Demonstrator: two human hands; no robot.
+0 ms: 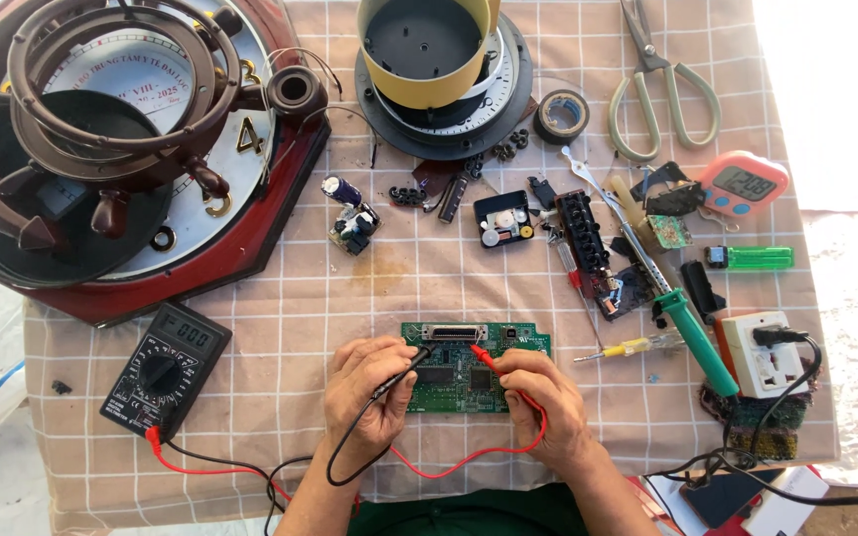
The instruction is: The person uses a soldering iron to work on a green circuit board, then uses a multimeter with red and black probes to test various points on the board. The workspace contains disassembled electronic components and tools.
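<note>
Head view, looking down on desk (280,328) covered with a checked cloth.

Green circuit board (464,372) lies flat near the middle of the front edge, connector strip toward the back. Both hands rest on the cloth at the board's front side, presumably to steady the probe tips.

Left hand (364,387): grip closed on the black probe (411,359), held pen-fashion, tip angled down onto the board's left part. Its black lead loops back toward the front edge.

Right hand (538,397): grip closed on the red probe (484,355), tip slanted up-left onto the board just below the connector. Red lead (469,457) curves around under the wrist.

The two tips sit near each other on the board, apart, not touching.

Black multimeter (166,369) lies toward the front-left corner, tilted, display facing up where it can be read at a glance; both leads run to its lower end.

Elsewhere: a large round clock with a ship-wheel frame (116,129) at the back-left corner; a yellow-walled round housing (429,50) at the back edge, middle; a tape roll (561,114) and scissors (659,84) toward the back-right; a pink timer (744,184); a green-handled soldering iron (692,333) and a white socket block (764,354) at the right edge. Small parts are scattered between.
</note>
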